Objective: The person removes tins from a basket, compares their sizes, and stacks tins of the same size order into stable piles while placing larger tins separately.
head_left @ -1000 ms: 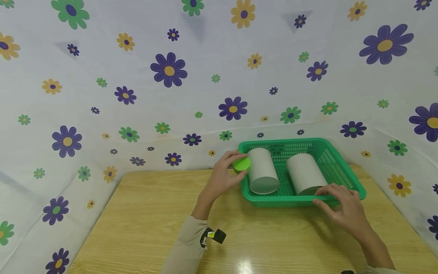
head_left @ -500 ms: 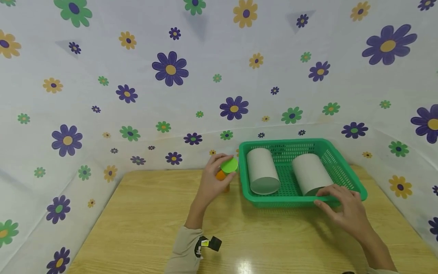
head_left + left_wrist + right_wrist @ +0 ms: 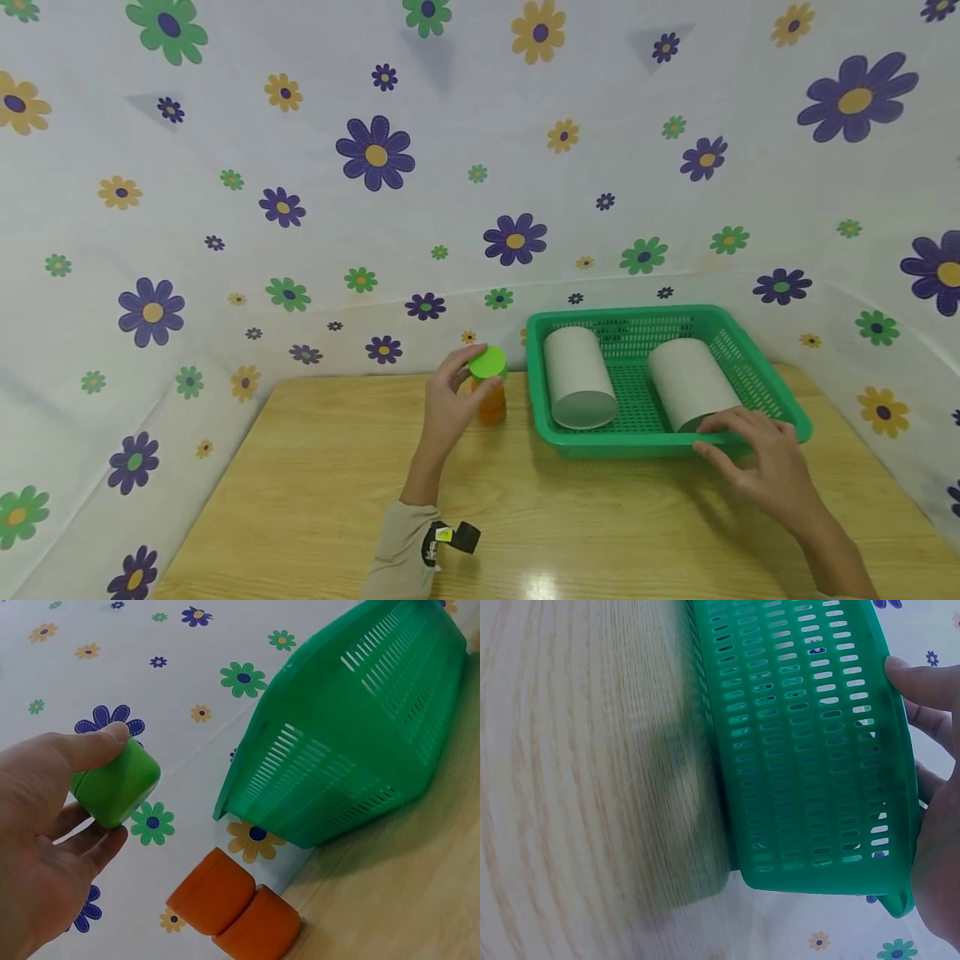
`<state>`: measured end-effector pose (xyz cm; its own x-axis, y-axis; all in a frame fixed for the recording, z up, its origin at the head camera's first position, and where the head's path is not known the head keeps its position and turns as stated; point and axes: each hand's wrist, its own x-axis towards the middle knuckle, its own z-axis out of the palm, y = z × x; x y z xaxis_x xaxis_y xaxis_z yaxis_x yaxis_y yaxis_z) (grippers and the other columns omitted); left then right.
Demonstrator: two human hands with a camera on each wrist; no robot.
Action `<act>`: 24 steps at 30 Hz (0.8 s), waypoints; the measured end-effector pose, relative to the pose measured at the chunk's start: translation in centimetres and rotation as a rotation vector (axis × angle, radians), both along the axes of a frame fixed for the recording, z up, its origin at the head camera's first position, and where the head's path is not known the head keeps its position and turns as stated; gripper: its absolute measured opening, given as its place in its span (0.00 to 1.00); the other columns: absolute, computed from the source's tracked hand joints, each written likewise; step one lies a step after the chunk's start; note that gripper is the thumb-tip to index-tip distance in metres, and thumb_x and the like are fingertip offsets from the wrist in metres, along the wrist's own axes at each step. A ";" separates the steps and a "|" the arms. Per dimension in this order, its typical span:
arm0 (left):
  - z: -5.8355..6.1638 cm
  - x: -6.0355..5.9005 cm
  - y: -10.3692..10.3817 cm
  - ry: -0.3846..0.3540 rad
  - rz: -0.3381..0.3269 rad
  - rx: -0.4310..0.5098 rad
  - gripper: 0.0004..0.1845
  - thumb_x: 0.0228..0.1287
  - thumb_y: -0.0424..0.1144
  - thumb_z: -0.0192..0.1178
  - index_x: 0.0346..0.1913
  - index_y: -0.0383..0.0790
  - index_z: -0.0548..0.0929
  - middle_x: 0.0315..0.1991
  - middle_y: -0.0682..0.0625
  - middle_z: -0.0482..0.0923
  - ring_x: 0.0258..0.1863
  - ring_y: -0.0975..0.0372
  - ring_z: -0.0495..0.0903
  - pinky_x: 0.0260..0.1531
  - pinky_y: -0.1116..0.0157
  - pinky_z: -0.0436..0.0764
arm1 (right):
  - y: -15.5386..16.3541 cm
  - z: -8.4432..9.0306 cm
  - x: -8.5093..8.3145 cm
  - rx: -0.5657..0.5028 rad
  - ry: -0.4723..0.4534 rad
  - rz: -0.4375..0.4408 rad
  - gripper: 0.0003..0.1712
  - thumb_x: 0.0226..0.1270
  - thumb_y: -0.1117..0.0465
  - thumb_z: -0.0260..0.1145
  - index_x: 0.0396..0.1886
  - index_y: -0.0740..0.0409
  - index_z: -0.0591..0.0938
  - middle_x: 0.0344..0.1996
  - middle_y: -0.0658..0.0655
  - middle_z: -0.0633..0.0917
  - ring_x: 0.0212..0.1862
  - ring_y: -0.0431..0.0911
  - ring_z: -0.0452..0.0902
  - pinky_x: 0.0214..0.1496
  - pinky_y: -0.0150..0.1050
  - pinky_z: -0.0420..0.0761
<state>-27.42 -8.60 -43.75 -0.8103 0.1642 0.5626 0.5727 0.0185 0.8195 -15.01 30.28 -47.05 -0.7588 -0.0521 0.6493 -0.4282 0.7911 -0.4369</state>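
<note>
My left hand [image 3: 446, 408] pinches a small lime-green round piece [image 3: 488, 362] between thumb and fingers. In the left wrist view this green piece [image 3: 118, 786] has rounded edges and a seam line. Below it, two similar orange pieces [image 3: 232, 900] stand stacked on the table; a gap shows between green and orange. The orange stack [image 3: 492, 407] is just left of a green plastic basket [image 3: 637, 444]. On the right, my right hand [image 3: 768, 462] grips the basket's front rim with thumb outside; some fingertips are hidden behind the rim in the right wrist view.
Inside the basket lie two large white cylinders, one on the left [image 3: 576, 367] and one on the right [image 3: 688, 379]. A wood-grain table [image 3: 337, 500] carries everything. White cloth [image 3: 300, 133] with printed flowers hangs behind and at both sides.
My left hand has moved left with the green piece, from the basket's left edge to above the orange stack. The right hand stays on the rim; the right cylinder has shifted slightly right.
</note>
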 end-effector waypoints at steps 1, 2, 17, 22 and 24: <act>0.2 0.1 0.0 0.002 -0.001 0.011 0.25 0.61 0.22 0.69 0.62 0.21 0.77 0.61 0.28 0.75 0.62 0.39 0.75 0.62 0.41 0.75 | 0.1 0.0 0.0 0.000 0.002 0.000 0.19 0.48 0.66 0.82 0.37 0.43 0.85 0.39 0.44 0.85 0.48 0.32 0.69 0.46 0.56 0.59; 0.2 0.2 0.0 0.004 0.002 0.018 0.25 0.61 0.21 0.69 0.62 0.21 0.77 0.61 0.28 0.75 0.61 0.39 0.75 0.62 0.41 0.75 | 0.1 0.1 0.0 -0.001 0.003 0.000 0.20 0.48 0.66 0.82 0.37 0.43 0.85 0.39 0.44 0.85 0.48 0.32 0.69 0.46 0.56 0.59; -4.3 -2.5 -0.1 -0.044 0.087 0.095 0.25 0.57 0.20 0.71 0.59 0.22 0.79 0.59 0.28 0.76 0.61 0.38 0.76 0.64 0.44 0.74 | 0.0 0.2 0.0 -0.002 -0.007 0.008 0.19 0.48 0.67 0.82 0.37 0.44 0.85 0.39 0.43 0.85 0.48 0.32 0.70 0.47 0.58 0.59; -5.2 -3.0 -0.1 -0.041 0.094 0.110 0.25 0.57 0.23 0.73 0.59 0.27 0.82 0.57 0.33 0.78 0.60 0.42 0.77 0.63 0.49 0.77 | 0.0 0.3 0.0 -0.002 -0.007 0.012 0.18 0.49 0.67 0.81 0.37 0.46 0.86 0.38 0.43 0.84 0.48 0.32 0.70 0.47 0.58 0.59; -5.4 -3.2 -0.1 -0.049 0.093 0.108 0.24 0.57 0.25 0.74 0.58 0.30 0.83 0.57 0.36 0.79 0.59 0.44 0.78 0.63 0.51 0.77 | 0.0 0.2 0.0 -0.003 -0.008 0.009 0.18 0.49 0.67 0.81 0.37 0.46 0.86 0.38 0.44 0.85 0.47 0.32 0.70 0.47 0.58 0.59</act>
